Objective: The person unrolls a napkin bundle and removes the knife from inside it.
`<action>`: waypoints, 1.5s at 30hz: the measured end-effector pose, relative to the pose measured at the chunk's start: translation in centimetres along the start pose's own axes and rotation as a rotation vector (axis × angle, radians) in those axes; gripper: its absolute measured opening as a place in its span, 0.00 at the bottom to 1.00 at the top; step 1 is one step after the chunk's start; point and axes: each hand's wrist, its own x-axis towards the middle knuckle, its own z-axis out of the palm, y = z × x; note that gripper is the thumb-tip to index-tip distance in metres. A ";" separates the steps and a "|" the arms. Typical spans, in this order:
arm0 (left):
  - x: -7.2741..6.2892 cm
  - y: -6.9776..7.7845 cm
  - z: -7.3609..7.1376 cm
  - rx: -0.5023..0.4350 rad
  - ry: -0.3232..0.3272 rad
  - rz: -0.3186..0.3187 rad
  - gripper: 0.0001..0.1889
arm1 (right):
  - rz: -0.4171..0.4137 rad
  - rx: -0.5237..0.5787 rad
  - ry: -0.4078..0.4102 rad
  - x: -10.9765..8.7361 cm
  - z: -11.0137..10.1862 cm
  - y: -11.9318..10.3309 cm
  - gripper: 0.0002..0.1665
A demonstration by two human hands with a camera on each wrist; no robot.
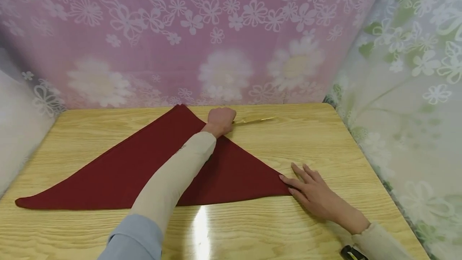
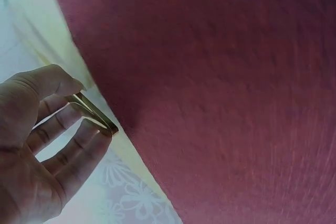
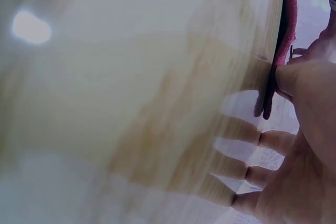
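Note:
A dark red cloth (image 1: 108,175) lies on the table as a broad triangle, its peak at the far side. My left hand (image 1: 221,119) reaches across it to the far slanting edge and grips a slim gold-coloured metal tool (image 1: 254,120). In the left wrist view, thumb and fingertips pinch the tool's narrow gold end (image 2: 97,114) beside the cloth's edge; its exact kind is unclear. My right hand (image 1: 317,198) rests at the cloth's right corner, fingers extended. In the right wrist view, the thumb (image 3: 287,80) touches the cloth's edge (image 3: 286,30) and other fingertips touch the tabletop.
The wood-patterned table (image 1: 288,232) is bounded at the back by a pink floral curtain (image 1: 223,51) and at the right by a pale floral one (image 1: 408,131). A small black object (image 1: 351,252) shows by the right sleeve.

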 end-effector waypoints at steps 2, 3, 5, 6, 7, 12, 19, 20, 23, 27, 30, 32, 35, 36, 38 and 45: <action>0.0 0.0 0.1 0.022 -0.006 -0.004 0.06 | 0.008 -0.001 -0.009 0.0 0.1 0.0 0.25; 0.0 0.0 0.2 0.028 -0.011 -0.006 0.06 | 0.012 0.001 -0.014 0.0 0.1 0.0 0.25; 0.1 0.0 0.2 0.038 -0.017 -0.010 0.06 | 0.020 0.005 -0.022 0.0 0.1 0.0 0.25; 0.1 0.1 0.1 0.038 -0.015 -0.006 0.06 | 0.024 0.006 -0.023 -0.1 0.1 0.0 0.25; 0.2 0.2 0.1 0.036 -0.014 -0.001 0.06 | 0.025 0.003 -0.023 -0.1 0.0 0.0 0.25; 0.8 0.4 -0.1 0.028 -0.014 0.023 0.06 | 0.018 -0.001 -0.001 -0.2 -0.2 0.0 0.25; 1.3 0.2 -0.6 0.021 -0.069 0.000 0.05 | -0.015 -0.006 0.023 -0.1 0.1 0.1 0.25; 1.3 0.2 -0.7 0.015 -0.074 0.001 0.04 | -0.012 -0.006 0.023 -0.1 0.2 0.1 0.25; 1.3 0.1 -1.0 0.001 -0.094 -0.003 0.04 | -0.008 -0.009 0.021 -0.1 0.2 0.1 0.25; 1.4 0.1 -1.2 -0.008 -0.107 -0.021 0.05 | -0.006 -0.016 0.012 -0.1 0.1 0.1 0.25; 1.5 0.2 -1.2 -0.013 -0.100 -0.021 0.06 | 0.009 -0.015 -0.003 -0.2 0.0 0.1 0.25; 1.5 0.3 -1.1 -0.012 -0.095 -0.022 0.06 | 0.016 -0.011 -0.011 -0.2 -0.1 0.1 0.25; 1.5 0.3 -1.0 -0.014 -0.090 -0.030 0.05 | 0.024 -0.009 -0.019 -0.2 -0.1 0.2 0.25; 1.5 0.3 -0.9 -0.017 -0.087 -0.033 0.05 | 0.024 -0.008 -0.020 -0.2 -0.1 0.2 0.25; 1.5 0.2 -0.8 -0.030 -0.088 -0.037 0.05 | 0.024 -0.008 -0.020 -0.2 -0.1 0.2 0.25; 1.3 -0.4 -0.5 -0.087 -0.098 -0.062 0.04 | 0.009 -0.011 -0.004 -0.1 -0.2 0.0 0.24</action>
